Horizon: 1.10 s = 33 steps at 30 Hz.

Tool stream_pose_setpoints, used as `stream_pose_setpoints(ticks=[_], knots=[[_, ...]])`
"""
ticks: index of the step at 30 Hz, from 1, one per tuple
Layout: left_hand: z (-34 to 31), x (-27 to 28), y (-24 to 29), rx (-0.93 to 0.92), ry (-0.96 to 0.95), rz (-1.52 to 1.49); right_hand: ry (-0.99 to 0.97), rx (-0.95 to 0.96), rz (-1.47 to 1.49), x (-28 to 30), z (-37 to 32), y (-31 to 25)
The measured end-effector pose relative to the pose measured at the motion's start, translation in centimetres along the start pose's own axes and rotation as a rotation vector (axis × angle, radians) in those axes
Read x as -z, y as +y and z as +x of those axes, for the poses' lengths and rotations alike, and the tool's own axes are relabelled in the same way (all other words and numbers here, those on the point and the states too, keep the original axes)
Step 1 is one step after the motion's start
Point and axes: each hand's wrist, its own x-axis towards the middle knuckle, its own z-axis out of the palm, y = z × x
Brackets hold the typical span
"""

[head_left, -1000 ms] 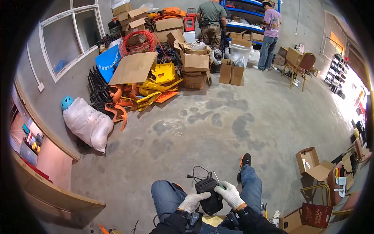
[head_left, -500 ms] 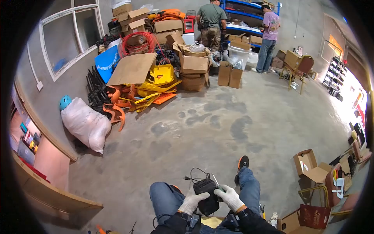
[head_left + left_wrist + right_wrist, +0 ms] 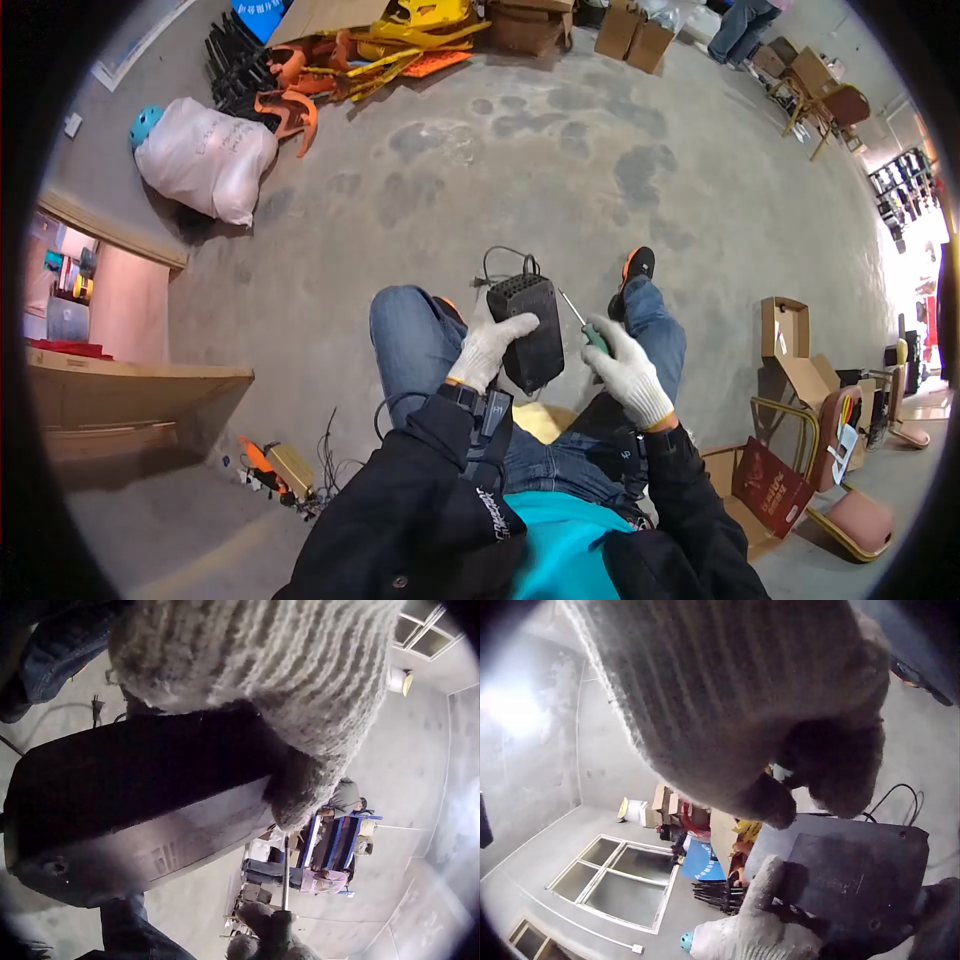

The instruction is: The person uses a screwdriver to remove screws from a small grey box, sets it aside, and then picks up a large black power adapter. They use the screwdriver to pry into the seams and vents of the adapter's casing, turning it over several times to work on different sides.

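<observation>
In the head view my gloved left hand (image 3: 488, 352) grips a black box-shaped device (image 3: 533, 345) by its left side, thumb laid across its face. The device has a perforated end, and a black power cord (image 3: 497, 256) with a plug trails from it. To its right, my gloved right hand (image 3: 632, 375) holds a green-handled screwdriver (image 3: 596, 338). Its metal shaft points up and left, the tip a little off the device's upper right edge. The right wrist view shows the device's flat face (image 3: 855, 862) with screw holes near its corners. Both hands are over my lap.
A cream-coloured object (image 3: 542, 422) lies between my legs. On the floor to my left are an orange tool (image 3: 258, 455) and loose wires. Open cardboard boxes (image 3: 790, 335) and a chair (image 3: 835, 440) stand on my right. Plastic parts and a white sack (image 3: 205, 160) lie farther off.
The head view has tilted down. My right hand has drawn away from the device with the screwdriver, which now leans left. My left hand keeps its hold on the device.
</observation>
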Motion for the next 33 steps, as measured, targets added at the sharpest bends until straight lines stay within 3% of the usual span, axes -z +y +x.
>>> stream_pose_setpoints(ticks=[1,6,8,15,33], knots=[[-0.2,0.0,-0.1,-0.018,0.009,0.066,0.09,0.112,-0.019,-0.1,-0.4,0.2],[0.4,0.1,-0.7,0.038,0.006,0.065,0.053,-0.019,-0.021,1.3,-2.2,-2.3],[0.7,0.6,-1.6,0.043,-0.004,0.054,0.019,0.159,0.051,1.2,-2.3,-1.6],[0.5,0.5,-1.4,0.17,-0.011,0.045,-0.036,0.166,0.002,0.5,-3.2,-3.3],[0.3,-0.3,-1.1,0.143,-0.026,0.045,-0.017,0.187,-0.039,-0.7,-2.6,-3.5]])
